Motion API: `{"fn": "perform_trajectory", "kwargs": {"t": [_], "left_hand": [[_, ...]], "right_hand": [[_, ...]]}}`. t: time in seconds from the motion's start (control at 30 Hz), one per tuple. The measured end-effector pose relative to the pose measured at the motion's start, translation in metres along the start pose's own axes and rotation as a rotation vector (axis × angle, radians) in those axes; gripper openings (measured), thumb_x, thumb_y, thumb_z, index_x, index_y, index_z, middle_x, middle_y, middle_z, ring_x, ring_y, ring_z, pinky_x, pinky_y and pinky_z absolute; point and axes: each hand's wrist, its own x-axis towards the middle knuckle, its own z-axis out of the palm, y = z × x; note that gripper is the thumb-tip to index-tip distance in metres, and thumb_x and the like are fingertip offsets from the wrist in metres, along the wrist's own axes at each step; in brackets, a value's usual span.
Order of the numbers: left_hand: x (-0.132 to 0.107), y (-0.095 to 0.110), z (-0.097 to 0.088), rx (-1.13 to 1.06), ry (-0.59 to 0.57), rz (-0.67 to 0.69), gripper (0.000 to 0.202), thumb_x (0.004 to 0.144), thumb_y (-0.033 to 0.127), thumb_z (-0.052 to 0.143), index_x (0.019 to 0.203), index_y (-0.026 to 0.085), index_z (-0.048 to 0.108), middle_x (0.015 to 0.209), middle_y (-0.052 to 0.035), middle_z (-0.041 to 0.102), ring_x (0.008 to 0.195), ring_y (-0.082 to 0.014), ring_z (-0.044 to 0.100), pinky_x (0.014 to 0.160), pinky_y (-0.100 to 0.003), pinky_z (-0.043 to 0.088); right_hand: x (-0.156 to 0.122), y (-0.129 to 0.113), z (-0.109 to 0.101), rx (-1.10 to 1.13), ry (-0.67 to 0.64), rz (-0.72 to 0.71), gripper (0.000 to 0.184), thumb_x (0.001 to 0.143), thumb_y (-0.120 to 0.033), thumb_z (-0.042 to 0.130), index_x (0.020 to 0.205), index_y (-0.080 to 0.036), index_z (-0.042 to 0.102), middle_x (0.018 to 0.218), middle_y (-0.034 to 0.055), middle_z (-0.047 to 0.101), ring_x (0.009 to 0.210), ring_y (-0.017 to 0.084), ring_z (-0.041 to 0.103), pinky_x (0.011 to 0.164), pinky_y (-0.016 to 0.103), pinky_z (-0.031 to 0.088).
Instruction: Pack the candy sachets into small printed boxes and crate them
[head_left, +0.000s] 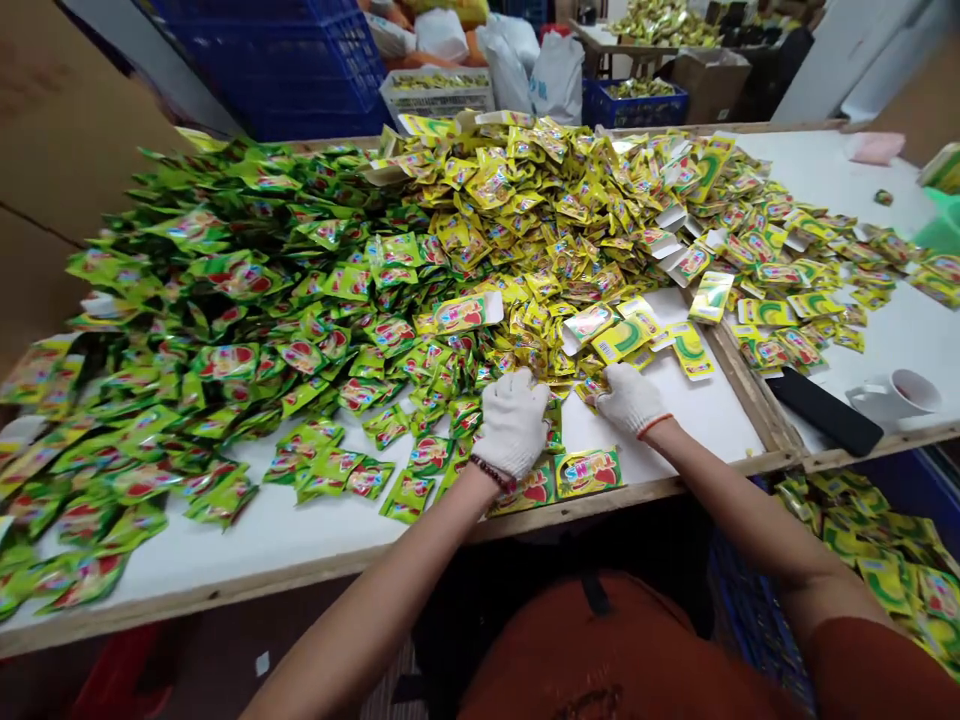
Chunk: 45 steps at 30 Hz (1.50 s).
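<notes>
My left hand point(514, 420), in a white knitted glove, has its fingers curled down at the front edge of the yellow packets point(555, 250); whatever is in them is hidden. To its right, my right hand point(631, 398), gloved the same way, pinches a small yellow packet point(588, 390) at its fingertips. A flat green-and-yellow box point(589, 472) lies near the table's front edge, below the hands, with another box point(531, 490) partly under my left wrist. Green packets point(247, 290) with red fruit pictures spread in a heap to the left. Several yellow boxes point(622, 338) lie just beyond my right hand.
Wooden strips edge the white table point(720, 415). A black phone point(825, 410) and a white cup point(896, 393) stand at the right. Below them, a blue crate point(757, 600) holds yellow boxes. Blue crates point(270, 60) and white bags point(559, 75) stand behind the table.
</notes>
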Motion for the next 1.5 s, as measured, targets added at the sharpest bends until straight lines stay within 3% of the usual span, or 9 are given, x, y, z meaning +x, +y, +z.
{"fn": "perform_trajectory", "kwargs": {"t": [0.1, 0.33, 0.5, 0.8, 0.97, 1.1, 1.23, 1.33, 1.5], "left_hand": [[-0.005, -0.007, 0.002, -0.286, 0.098, 0.048, 0.008, 0.083, 0.019, 0.059, 0.088, 0.019, 0.064, 0.104, -0.0111, 0.068, 0.1, -0.0281, 0.06, 0.087, -0.042, 0.045], [-0.018, -0.045, -0.016, -1.067, 0.011, -0.396, 0.021, 0.086, 0.037, 0.056, 0.078, 0.018, 0.06, 0.068, 0.0026, 0.056, 0.062, -0.0123, 0.049, 0.059, -0.024, 0.04], [-0.025, -0.056, -0.017, -1.232, -0.16, -0.335, 0.033, 0.086, 0.046, 0.057, 0.071, 0.017, 0.063, 0.064, 0.0013, 0.057, 0.06, -0.0125, 0.05, 0.054, -0.022, 0.041], [-0.035, -0.062, -0.024, -1.255, -0.353, -0.069, 0.031, 0.08, 0.045, 0.064, 0.087, 0.016, 0.075, 0.076, -0.0009, 0.068, 0.07, -0.0155, 0.059, 0.062, -0.024, 0.046], [-0.026, -0.056, -0.021, -1.225, -0.259, -0.11, 0.026, 0.076, 0.037, 0.065, 0.087, 0.016, 0.076, 0.084, -0.0036, 0.073, 0.081, -0.0191, 0.063, 0.071, -0.027, 0.049], [-0.02, -0.044, -0.023, -1.281, -0.165, -0.238, 0.02, 0.074, 0.035, 0.066, 0.076, 0.016, 0.07, 0.071, -0.0011, 0.067, 0.067, -0.0146, 0.059, 0.064, -0.026, 0.048], [-0.022, -0.027, -0.019, -1.505, -0.133, -0.441, 0.019, 0.071, 0.033, 0.069, 0.074, 0.016, 0.062, 0.068, 0.0015, 0.061, 0.059, -0.0108, 0.056, 0.057, -0.024, 0.051], [-0.023, -0.009, -0.006, -1.697, 0.0, -0.611, 0.028, 0.066, 0.037, 0.075, 0.075, 0.016, 0.059, 0.07, 0.0029, 0.058, 0.06, -0.0102, 0.057, 0.059, -0.026, 0.056], [-0.026, 0.014, 0.011, -1.827, 0.226, -0.673, 0.035, 0.068, 0.043, 0.078, 0.078, 0.018, 0.056, 0.071, 0.0041, 0.058, 0.062, -0.0089, 0.057, 0.059, -0.021, 0.052]], "right_hand": [[-0.004, 0.01, 0.011, 0.204, 0.069, -0.084, 0.028, 0.082, -0.034, 0.07, 0.103, -0.016, 0.065, 0.11, 0.0122, 0.069, 0.097, 0.023, 0.064, 0.081, 0.03, 0.048], [-0.034, -0.006, -0.007, 0.823, -0.105, -0.178, 0.03, 0.083, -0.041, 0.06, 0.097, -0.016, 0.066, 0.072, -0.0003, 0.061, 0.06, 0.012, 0.05, 0.058, 0.026, 0.043], [-0.05, -0.062, -0.028, 0.601, -0.295, -0.411, 0.012, 0.081, -0.027, 0.06, 0.085, -0.018, 0.065, 0.076, -0.0009, 0.06, 0.069, 0.013, 0.052, 0.063, 0.024, 0.041], [-0.049, -0.077, -0.009, 0.369, -0.087, -0.456, 0.004, 0.08, -0.021, 0.06, 0.079, -0.018, 0.062, 0.073, -0.0003, 0.059, 0.072, 0.015, 0.051, 0.068, 0.026, 0.039], [-0.06, -0.068, 0.001, 0.644, 0.041, -0.32, 0.032, 0.085, -0.034, 0.06, 0.113, -0.019, 0.058, 0.095, 0.0053, 0.065, 0.082, 0.018, 0.06, 0.073, 0.03, 0.049], [-0.061, -0.057, -0.004, 0.67, -0.106, -0.262, 0.024, 0.086, -0.042, 0.062, 0.093, -0.02, 0.058, 0.078, 0.0011, 0.064, 0.069, 0.016, 0.059, 0.063, 0.028, 0.048], [-0.054, -0.043, -0.007, 0.684, 0.135, -0.225, 0.019, 0.082, -0.036, 0.063, 0.077, -0.021, 0.053, 0.07, -0.0012, 0.059, 0.065, 0.014, 0.055, 0.061, 0.026, 0.045], [-0.048, -0.037, -0.002, 0.879, 0.242, -0.193, 0.026, 0.081, -0.044, 0.064, 0.08, -0.02, 0.055, 0.072, 0.0003, 0.062, 0.068, 0.015, 0.056, 0.063, 0.027, 0.047], [-0.048, -0.044, 0.015, 1.243, 0.126, -0.046, 0.048, 0.077, -0.063, 0.066, 0.094, -0.019, 0.057, 0.081, 0.0033, 0.068, 0.065, 0.015, 0.061, 0.06, 0.029, 0.053]]}}
